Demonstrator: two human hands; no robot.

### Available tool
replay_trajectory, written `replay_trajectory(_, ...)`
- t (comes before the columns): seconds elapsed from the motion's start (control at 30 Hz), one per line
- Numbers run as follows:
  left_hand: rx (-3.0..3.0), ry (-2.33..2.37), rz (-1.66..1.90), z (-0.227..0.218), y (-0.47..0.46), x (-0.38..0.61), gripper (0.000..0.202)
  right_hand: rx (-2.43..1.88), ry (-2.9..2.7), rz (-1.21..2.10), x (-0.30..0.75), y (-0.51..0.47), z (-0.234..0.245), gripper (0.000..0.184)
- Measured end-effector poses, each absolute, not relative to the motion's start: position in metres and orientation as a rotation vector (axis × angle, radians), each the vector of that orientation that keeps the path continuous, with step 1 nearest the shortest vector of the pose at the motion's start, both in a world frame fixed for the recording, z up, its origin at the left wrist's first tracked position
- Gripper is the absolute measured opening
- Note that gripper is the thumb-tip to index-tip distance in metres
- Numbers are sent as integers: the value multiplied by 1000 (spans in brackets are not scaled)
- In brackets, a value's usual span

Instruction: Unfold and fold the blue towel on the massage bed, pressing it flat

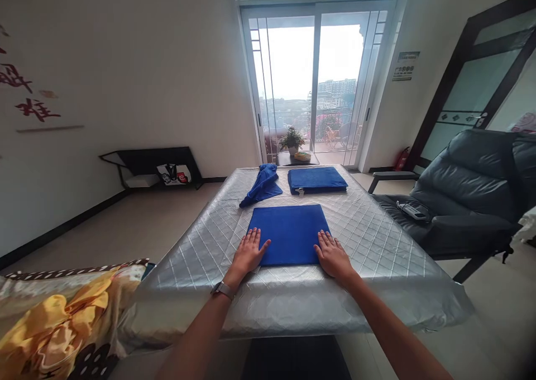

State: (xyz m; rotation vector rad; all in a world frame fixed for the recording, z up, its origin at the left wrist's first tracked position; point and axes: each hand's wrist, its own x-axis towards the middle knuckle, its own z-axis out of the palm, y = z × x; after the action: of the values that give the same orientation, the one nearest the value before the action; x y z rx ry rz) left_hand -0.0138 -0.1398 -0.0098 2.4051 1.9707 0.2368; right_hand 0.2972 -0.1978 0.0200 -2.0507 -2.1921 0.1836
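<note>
Your left hand (248, 252) and right hand (333, 254) lie flat, fingers spread, on the near corners of the folded towel (288, 232) on the bench (377, 240).

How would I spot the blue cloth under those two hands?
Find the table with the silver quilted cover before the balcony door. Three blue cloths lie on it; this flat cloth is nearest the person, with the left hand and right hand resting on its near corners. Unlike the crumpled cloth and the folded cloth behind, it lies spread smooth.
</note>
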Motion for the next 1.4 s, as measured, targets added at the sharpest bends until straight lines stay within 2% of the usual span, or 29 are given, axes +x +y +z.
replay_trajectory(0.23,2419,1998,231,4,-143,-3,84,-2067,-2186,222,295,-202,19,67)
replay_trajectory(0.33,2472,1889,360,10,-154,41,81,-2056,-2192,211,296,-202,18,67)
replay_trajectory(0.5,2706,1392,466,6,-177,143,75,-2040,-2246,140,299,-203,13,64)
replay_trajectory(0.63,2625,1384,447,1,-184,172,76,-2020,-2291,132,302,-203,10,63)
replay_trajectory(0.77,2567,1470,339,2,-184,144,79,-2037,-2241,172,299,-201,11,65)
replay_trajectory(1.1,2335,2022,165,-7,-185,8,85,-2071,-2183,217,296,-202,17,67)
replay_trajectory(1.4,2248,2064,215,6,-197,6,107,-2101,-2199,240,295,-204,22,68)
